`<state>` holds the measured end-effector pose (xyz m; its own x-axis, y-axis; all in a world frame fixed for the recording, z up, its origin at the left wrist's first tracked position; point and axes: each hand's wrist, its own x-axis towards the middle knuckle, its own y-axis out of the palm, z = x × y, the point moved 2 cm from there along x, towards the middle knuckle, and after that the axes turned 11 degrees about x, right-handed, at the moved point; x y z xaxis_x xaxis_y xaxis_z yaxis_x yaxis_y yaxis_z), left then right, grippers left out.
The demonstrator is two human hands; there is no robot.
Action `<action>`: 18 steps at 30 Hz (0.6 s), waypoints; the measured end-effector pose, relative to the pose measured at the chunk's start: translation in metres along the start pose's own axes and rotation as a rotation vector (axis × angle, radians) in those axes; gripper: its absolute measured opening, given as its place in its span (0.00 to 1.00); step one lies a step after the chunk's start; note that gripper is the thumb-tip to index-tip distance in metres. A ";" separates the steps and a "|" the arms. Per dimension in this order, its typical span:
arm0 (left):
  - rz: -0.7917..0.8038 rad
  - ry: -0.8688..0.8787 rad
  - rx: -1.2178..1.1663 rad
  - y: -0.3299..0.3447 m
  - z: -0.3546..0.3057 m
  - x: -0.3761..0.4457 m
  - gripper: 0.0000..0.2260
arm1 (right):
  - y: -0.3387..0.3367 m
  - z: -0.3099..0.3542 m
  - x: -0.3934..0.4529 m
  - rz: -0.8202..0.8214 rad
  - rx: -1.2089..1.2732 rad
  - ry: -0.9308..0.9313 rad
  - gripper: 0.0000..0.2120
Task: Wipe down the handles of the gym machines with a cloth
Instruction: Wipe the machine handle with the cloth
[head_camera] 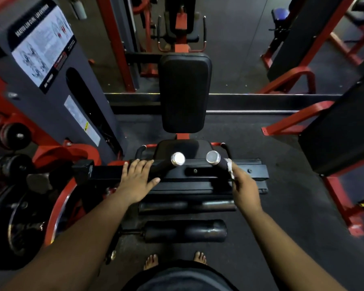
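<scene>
My right grip (243, 185) pinching white cloth (230, 168) at its 11 o'clock, cloth touching right handle (219, 162), left grip (138, 179) spread flat on left handle (166, 165)

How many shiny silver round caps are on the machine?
2. One silver cap sits just past the left hand, which lies flat on the bar. The other silver cap is beside the white cloth held by the right hand. More may be hidden.

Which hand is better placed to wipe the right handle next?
The right hand: it already pinches the white cloth against the right handle. The left hand rests flat on the left bar, without a cloth.
</scene>
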<state>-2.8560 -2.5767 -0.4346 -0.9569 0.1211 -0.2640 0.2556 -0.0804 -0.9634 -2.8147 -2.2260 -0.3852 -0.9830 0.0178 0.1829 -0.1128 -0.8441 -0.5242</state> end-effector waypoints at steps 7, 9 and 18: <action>-0.048 0.002 0.000 0.007 0.001 0.001 0.35 | 0.020 0.068 0.012 -0.224 0.350 -0.096 0.20; -0.047 0.004 0.009 0.007 0.001 0.000 0.36 | 0.036 0.070 -0.004 -0.195 0.266 -0.177 0.27; -0.044 0.021 0.020 0.006 0.001 -0.002 0.36 | -0.001 0.014 -0.021 -0.181 0.091 0.171 0.27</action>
<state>-2.8526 -2.5781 -0.4397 -0.9639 0.1458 -0.2230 0.2109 -0.0941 -0.9730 -2.7924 -2.2331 -0.3772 -0.9590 0.2570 0.1195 -0.2834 -0.8635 -0.4172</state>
